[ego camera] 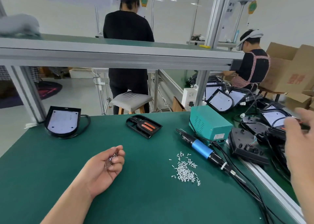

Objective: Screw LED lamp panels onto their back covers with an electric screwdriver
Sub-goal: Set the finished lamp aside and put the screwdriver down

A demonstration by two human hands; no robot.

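Here the left hand (105, 166), palm up, curls round screws (111, 158); whether the blurred right hand (299, 135) grips anything is unclear.

The right hand (299, 128) is smeared by motion blur at the frame's right edge, so whether its fingers pinch anything cannot be told. Its forearm is cut off there too. It covers part of the lamp panels (271, 116) behind it. The left hand (105, 166) curls over small screws (112, 157), hiding most of them. The loose screw pile (186, 169) is too fine to count. The power box (210, 122) label is unreadable. A grey bundle (18, 26) on the upper shelf (119, 54) is blurred.
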